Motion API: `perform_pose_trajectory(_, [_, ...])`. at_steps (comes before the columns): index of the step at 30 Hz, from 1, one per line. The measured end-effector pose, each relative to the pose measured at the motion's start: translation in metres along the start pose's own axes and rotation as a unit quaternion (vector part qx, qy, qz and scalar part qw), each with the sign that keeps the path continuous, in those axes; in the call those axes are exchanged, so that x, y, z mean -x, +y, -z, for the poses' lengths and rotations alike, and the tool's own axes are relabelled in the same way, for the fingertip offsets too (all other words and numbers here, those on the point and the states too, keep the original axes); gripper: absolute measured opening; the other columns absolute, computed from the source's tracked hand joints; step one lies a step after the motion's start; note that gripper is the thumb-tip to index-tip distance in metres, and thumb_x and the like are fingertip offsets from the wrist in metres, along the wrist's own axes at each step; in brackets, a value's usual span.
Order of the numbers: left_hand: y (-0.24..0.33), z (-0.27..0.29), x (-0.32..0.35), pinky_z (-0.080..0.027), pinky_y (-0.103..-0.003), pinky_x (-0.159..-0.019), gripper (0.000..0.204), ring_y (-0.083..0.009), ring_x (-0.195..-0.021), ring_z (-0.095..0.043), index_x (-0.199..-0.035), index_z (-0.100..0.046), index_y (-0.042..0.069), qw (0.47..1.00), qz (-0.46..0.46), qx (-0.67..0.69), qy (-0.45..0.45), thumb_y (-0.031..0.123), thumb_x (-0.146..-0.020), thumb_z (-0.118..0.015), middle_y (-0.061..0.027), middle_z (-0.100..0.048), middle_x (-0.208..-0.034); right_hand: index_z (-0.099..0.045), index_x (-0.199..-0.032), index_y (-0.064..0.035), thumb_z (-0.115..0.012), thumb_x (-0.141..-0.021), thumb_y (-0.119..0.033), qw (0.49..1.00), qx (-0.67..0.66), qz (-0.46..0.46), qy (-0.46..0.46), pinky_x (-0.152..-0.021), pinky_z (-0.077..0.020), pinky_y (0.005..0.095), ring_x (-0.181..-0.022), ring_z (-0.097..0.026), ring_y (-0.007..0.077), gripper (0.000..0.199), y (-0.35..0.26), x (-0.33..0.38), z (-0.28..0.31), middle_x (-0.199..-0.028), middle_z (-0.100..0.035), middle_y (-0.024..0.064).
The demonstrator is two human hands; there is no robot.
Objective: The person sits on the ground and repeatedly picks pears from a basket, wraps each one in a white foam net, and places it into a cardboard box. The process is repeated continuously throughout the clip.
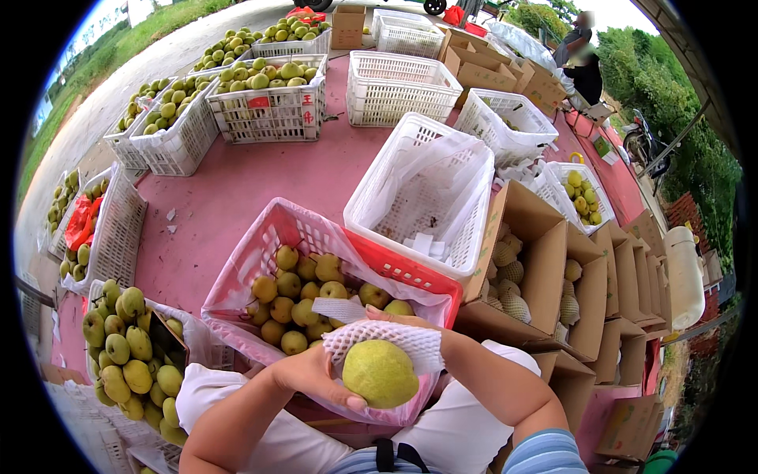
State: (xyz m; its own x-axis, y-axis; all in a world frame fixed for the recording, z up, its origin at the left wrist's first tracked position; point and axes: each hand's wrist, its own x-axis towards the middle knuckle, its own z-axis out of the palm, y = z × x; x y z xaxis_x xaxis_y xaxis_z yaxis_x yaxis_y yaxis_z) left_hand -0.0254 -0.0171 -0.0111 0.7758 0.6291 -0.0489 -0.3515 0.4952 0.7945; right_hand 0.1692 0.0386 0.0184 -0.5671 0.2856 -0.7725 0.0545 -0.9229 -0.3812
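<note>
A large yellow-green pear (pixel 380 375) is held in front of me. My left hand (pixel 316 378) is closed around its left side, with the thumb under it. A white foam net sleeve (pixel 422 347) stretches across just behind the pear, against my right hand (pixel 401 317). The right fingers are bent around the net and partly hidden by it. Below and beyond both hands is a red crate (pixel 379 261) lined with thin plastic, with several loose pears (pixel 304 312) in it. A white strip (pixel 339 308) lies over those pears.
A white crate (pixel 418 186) with a plastic liner stands beyond the red one. Cardboard boxes (pixel 545 261), some with net-wrapped pears, line my right. Pears are heaped at my left (pixel 130 347). More pear crates (pixel 268 110) stand farther back. Two people (pixel 583 71) are at the far right.
</note>
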Motion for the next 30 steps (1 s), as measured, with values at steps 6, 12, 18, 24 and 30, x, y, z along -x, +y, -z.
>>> perform_pose_trajectory(6, [-0.011, -0.011, -0.008, -0.039, -0.032, -0.103, 0.077, -0.0158, -0.117, -0.051, -0.135, -0.043, 0.002, 0.995, 0.042, -0.033, -0.082, 0.007, -0.07, -0.084, -0.0064, -0.055, -0.126, -0.06, -0.107, -0.0026, -0.052, -0.096, -0.046, 0.987, 0.07, 0.109, -0.098, -0.081, -0.0519, 0.0259, -0.09, -0.064, 0.0119, 0.045, 0.033, -0.011, 0.022, -0.098, -0.066, 0.0063])
perform_pose_trajectory(12, [-0.014, -0.004, -0.002, -0.04, -0.032, -0.102, 0.085, -0.016, -0.116, -0.051, -0.136, -0.04, 0.0, 0.997, 0.076, 0.029, -0.013, 0.014, -0.066, -0.086, -0.0082, -0.054, -0.126, -0.062, -0.104, -0.0024, -0.051, -0.094, -0.056, 0.995, -0.027, 0.027, -0.089, -0.077, -0.0515, 0.0263, -0.084, -0.062, 0.0103, 0.055, 0.021, 0.012, 0.01, -0.093, -0.065, 0.0045])
perform_pose_trajectory(18, [-0.009, -0.006, -0.025, -0.044, -0.035, -0.098, 0.078, -0.0186, -0.114, -0.055, -0.134, -0.038, -0.001, 0.945, -0.039, 0.077, 0.317, 0.014, -0.069, -0.079, -0.0111, -0.054, -0.124, -0.047, -0.1, -0.0054, -0.062, -0.093, -0.022, 0.841, 0.265, 0.459, 0.109, -0.067, -0.043, 0.0252, -0.077, -0.05, 0.0093, 0.023, 0.022, 0.0, 0.033, -0.088, -0.05, 0.002])
perform_pose_trajectory(24, [-0.037, 0.015, -0.039, -0.051, -0.034, -0.094, 0.06, -0.0221, -0.114, -0.057, -0.14, -0.035, 0.01, 0.916, -0.12, 0.032, 0.382, 0.011, -0.086, -0.061, -0.0116, -0.053, -0.127, -0.047, -0.126, -0.0098, -0.074, -0.077, -0.016, 0.585, 0.54, 0.597, 0.101, -0.093, -0.0448, 0.0397, -0.109, -0.055, 0.0268, 0.056, 0.033, 0.026, 0.022, -0.118, -0.051, 0.0127])
perform_pose_trajectory(30, [-0.026, -0.019, -0.037, -0.031, -0.048, -0.11, 0.078, -0.0278, -0.137, -0.035, -0.153, -0.004, 0.022, 0.985, -0.013, 0.032, 0.169, 0.035, -0.093, -0.053, -0.0061, -0.021, -0.154, -0.048, -0.131, -0.0187, -0.081, -0.065, -0.021, 0.598, 0.568, 0.554, 0.115, -0.101, -0.041, 0.0469, -0.118, -0.05, 0.0366, 0.074, 0.016, 0.02, 0.05, -0.134, -0.044, 0.0147])
